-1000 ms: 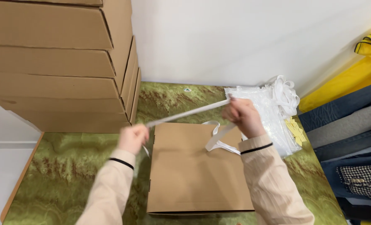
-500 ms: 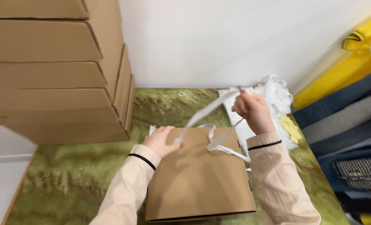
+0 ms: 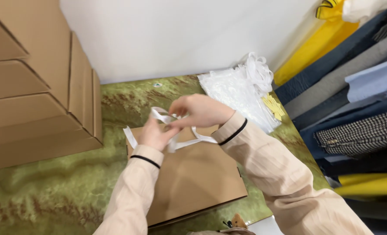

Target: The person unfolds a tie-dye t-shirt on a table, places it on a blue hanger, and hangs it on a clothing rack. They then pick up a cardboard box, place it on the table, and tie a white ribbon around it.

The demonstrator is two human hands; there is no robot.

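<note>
A flat brown paper bag (image 3: 193, 178) lies on the green marbled table top (image 3: 50, 191). A white ribbon (image 3: 169, 126) runs across the bag's top edge, with loose ends trailing left and right. My left hand (image 3: 155, 132) pinches the ribbon at the bag's top edge. My right hand (image 3: 200, 111) hovers just above it and holds a loop of the same ribbon. Both hands meet over the middle of the bag's top. Pale pink sleeves with black cuffs cover my forearms.
Stacked brown cardboard boxes (image 3: 32, 82) fill the left side. A clear plastic packet of white ribbons (image 3: 241, 93) lies at the back right by the white wall. Folded yellow, blue and checked clothes (image 3: 354, 104) crowd the right edge.
The ribbon was stretched taut between my spread hands. My hands have since come together over the bag's top edge, and the ribbon now forms loops there. The view has shifted closer.
</note>
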